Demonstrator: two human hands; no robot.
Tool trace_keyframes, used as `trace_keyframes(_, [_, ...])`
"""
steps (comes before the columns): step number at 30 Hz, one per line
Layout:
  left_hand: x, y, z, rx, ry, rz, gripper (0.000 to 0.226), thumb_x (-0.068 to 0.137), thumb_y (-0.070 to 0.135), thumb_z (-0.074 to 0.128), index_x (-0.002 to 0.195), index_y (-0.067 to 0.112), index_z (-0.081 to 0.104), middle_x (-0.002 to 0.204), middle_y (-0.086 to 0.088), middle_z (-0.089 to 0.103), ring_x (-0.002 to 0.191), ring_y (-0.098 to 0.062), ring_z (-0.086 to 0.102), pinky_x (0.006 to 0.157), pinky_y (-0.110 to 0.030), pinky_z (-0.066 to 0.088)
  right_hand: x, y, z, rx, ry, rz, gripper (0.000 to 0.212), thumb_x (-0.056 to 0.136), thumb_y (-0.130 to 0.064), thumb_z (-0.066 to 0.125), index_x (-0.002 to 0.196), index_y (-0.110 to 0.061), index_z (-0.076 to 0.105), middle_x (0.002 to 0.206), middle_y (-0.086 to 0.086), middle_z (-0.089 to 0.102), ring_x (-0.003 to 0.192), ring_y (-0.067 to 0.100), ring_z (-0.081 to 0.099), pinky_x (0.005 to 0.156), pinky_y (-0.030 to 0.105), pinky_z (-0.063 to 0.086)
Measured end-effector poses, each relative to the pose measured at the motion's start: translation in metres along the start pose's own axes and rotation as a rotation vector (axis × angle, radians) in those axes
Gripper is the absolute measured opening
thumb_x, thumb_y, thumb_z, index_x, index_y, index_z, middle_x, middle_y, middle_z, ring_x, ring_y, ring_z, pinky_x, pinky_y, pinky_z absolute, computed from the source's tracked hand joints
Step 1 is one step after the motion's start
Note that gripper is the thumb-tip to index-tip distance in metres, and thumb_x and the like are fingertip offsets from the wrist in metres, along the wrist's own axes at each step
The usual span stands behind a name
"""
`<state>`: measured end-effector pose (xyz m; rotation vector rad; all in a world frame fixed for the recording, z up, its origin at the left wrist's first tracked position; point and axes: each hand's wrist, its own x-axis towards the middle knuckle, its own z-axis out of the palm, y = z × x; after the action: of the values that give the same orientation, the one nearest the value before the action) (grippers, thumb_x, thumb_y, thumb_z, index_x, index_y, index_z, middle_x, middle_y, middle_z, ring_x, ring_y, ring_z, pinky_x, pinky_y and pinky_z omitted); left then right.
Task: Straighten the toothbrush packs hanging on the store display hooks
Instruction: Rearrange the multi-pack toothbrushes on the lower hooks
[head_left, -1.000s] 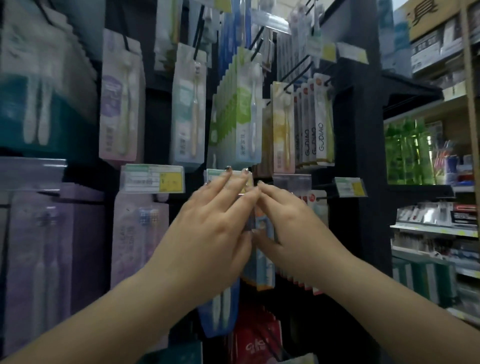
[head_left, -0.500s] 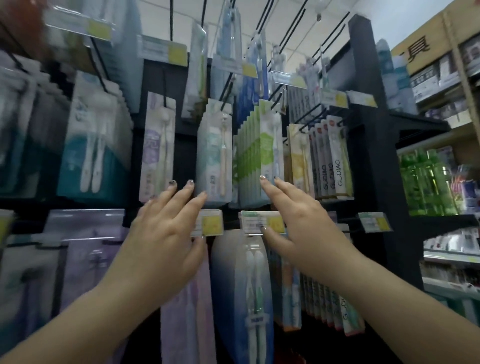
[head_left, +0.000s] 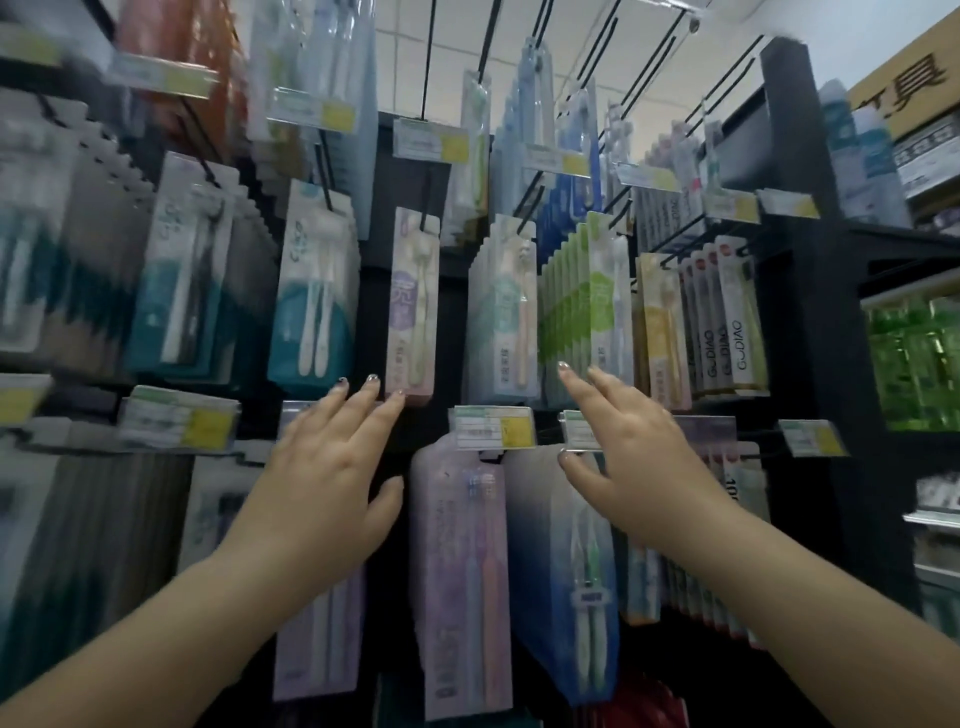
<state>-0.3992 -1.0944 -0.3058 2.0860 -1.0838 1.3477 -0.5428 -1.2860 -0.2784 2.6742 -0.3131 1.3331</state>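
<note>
lilac pack (head_left: 413, 306) above left hand (head_left: 322, 478)

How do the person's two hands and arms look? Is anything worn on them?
Both forearms are bare; no sleeve, watch or bracelet shows. The left hand and the right hand wear no gloves, and no ring can be made out. The fingernails look painted dark with a glittery sheen, though the picture is blurred.
</note>
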Motion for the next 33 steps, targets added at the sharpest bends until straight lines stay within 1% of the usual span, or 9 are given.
trace_keyframes(2, [-0.011,-0.002,-0.01,-0.002,-0.028,-0.016,0.073,0.078,0.042,0.035,0.146,0.018,0.025,0.154,-0.004,0.024,0.144,-0.024,0.016,0.112,-0.034,0.006,-0.007,-0.009,-0.003,0.01,-0.018,0.003,0.07,0.094,-0.033,0.043,0.148,-0.031,-0.002,0.157,0.001,0.007,0.144,0.016,0.004,0.117,0.039,0.007])
trace_keyframes(4, [-0.023,-0.001,-0.023,-0.014,-0.063,-0.036,0.067,0.087,0.041,0.038,0.148,0.019,0.02,0.156,-0.003,0.018,0.145,-0.023,0.01,0.116,-0.035,0.006,-0.014,-0.018,-0.007,0.008,-0.044,-0.002,0.07,0.095,-0.033,0.043,0.148,-0.031,-0.002,0.157,0.001,0.007,0.144,0.017,0.005,0.117,0.039,0.007])
trace_keyframes(6, [-0.033,0.002,-0.037,0.016,-0.109,-0.055,0.067,0.094,0.038,0.042,0.149,0.021,0.009,0.158,0.0,0.007,0.146,-0.02,0.001,0.117,-0.035,0.003,-0.021,-0.026,-0.014,-0.008,-0.065,-0.005,0.069,0.095,-0.033,0.043,0.148,-0.031,-0.001,0.157,0.002,0.007,0.144,0.018,0.007,0.116,0.039,0.008])
trace_keyframes(8, [-0.039,0.005,-0.051,0.096,-0.17,-0.064,0.068,0.096,0.04,0.038,0.149,0.024,-0.002,0.158,0.003,-0.005,0.145,-0.017,-0.006,0.117,-0.033,0.0,-0.025,-0.034,-0.021,-0.023,-0.076,-0.007,0.069,0.095,-0.033,0.043,0.149,-0.03,0.0,0.157,0.003,0.009,0.144,0.02,0.009,0.116,0.041,0.01])
trace_keyframes(16, [-0.039,0.006,-0.08,0.112,-0.215,-0.058,0.067,0.096,0.039,0.037,0.149,0.025,-0.001,0.158,0.004,-0.001,0.145,-0.017,-0.003,0.117,-0.033,0.002,-0.03,-0.051,-0.036,-0.089,-0.113,-0.022,0.069,0.094,-0.037,0.043,0.149,-0.029,0.002,0.157,0.004,0.01,0.144,0.021,0.009,0.117,0.045,0.01])
trace_keyframes(19, [-0.028,0.007,-0.07,0.081,-0.238,-0.043,0.066,0.096,0.04,0.038,0.149,0.026,0.003,0.158,0.004,-0.001,0.145,-0.017,-0.003,0.117,-0.035,0.001,-0.023,-0.053,-0.027,0.056,-0.085,-0.073,0.066,0.094,-0.034,0.046,0.149,-0.028,0.01,0.155,-0.001,0.019,0.142,0.018,0.016,0.114,0.034,0.016])
trace_keyframes(22, [0.0,0.003,-0.049,0.087,-0.214,-0.004,0.064,0.095,0.041,0.04,0.149,0.026,0.011,0.158,0.003,0.002,0.145,-0.018,-0.002,0.117,-0.037,0.002,0.0,-0.057,-0.009,0.304,-0.033,-0.098,0.062,0.093,-0.025,0.051,0.147,-0.023,0.022,0.15,-0.006,0.03,0.138,0.009,0.025,0.101,0.016,0.017])
trace_keyframes(27, [0.081,-0.024,-0.025,0.098,-0.229,-0.004,0.063,0.094,0.039,0.045,0.149,0.026,0.015,0.158,0.003,0.01,0.145,-0.017,0.007,0.116,-0.033,0.009,0.077,-0.052,0.024,0.374,0.048,-0.128,0.063,0.092,-0.025,0.053,0.147,-0.022,0.022,0.151,-0.003,0.03,0.137,0.011,0.027,0.101,0.017,0.02])
trace_keyframes(33, [0.165,-0.066,-0.017,0.135,-0.465,0.0,0.067,0.094,0.041,0.045,0.149,0.028,0.009,0.158,0.006,0.004,0.144,-0.013,0.009,0.113,-0.025,0.012,0.16,-0.034,0.034,0.308,-0.043,-0.16,0.065,0.091,-0.033,0.055,0.146,-0.032,0.021,0.15,-0.01,0.03,0.136,0.008,0.028,0.096,0.017,0.021])
